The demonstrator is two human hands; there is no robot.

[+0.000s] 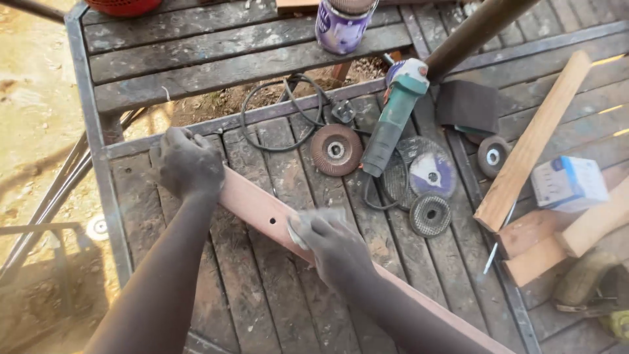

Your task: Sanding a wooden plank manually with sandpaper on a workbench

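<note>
Two hands work one long reddish bar [262, 210], which lies across our slatted metal workbench [262, 288] from about ten o'clock down towards five o'clock. At nine o'clock our left hand [188, 162] sits clamped over the bar's upper end, knuckles up, forearm running straight back to six o'clock. Near the centre our right hand [331, 242] presses a small pale pad [303, 226] onto the bar's top face, fingers closed around the pad, wrist low and the arm lying along the bar's lower stretch

We judge the main risks thus: the bar could skid or twist along the slats if the left grip loosens, since nothing else visibly pins it; the pad could slip off the narrow face and drag our knuckles along an edge; a small hole in the bar just left of the pad might snag it

Further right, at one o'clock, a green angle grinder [393, 118] rests with its black cord [282, 111] looped at twelve, among loose discs: a flap disc [336, 150], a cutting disc [431, 176] and a smaller wheel [430, 214]. A sweeping elbow might knock these. Wooden offcuts [534, 141] lie at three o'clock
</note>
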